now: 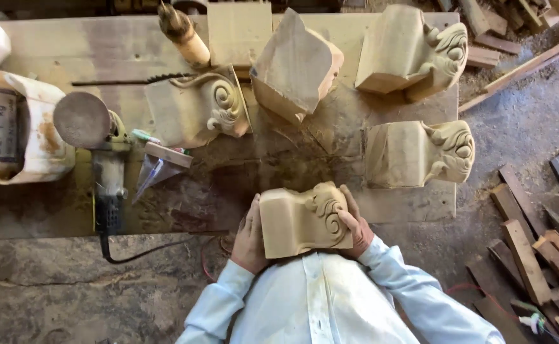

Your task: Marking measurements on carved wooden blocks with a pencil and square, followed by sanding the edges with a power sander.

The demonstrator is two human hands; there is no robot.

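Both hands clamp a carved block at the near edge of the bench, just in front of the person's chest. Left hand lies flat on the block's plain end, fingers together; right hand cups the scrolled end, fingers wrapped on the carving. The block partly overhangs the bench edge. Beyond it a bare patch of bench lies open up to three more carved pieces and a rough block. An angle grinder lies well to the left, its cord dropping over the near edge. Scrap boards litter the floor on the right, past the bench's right edge.
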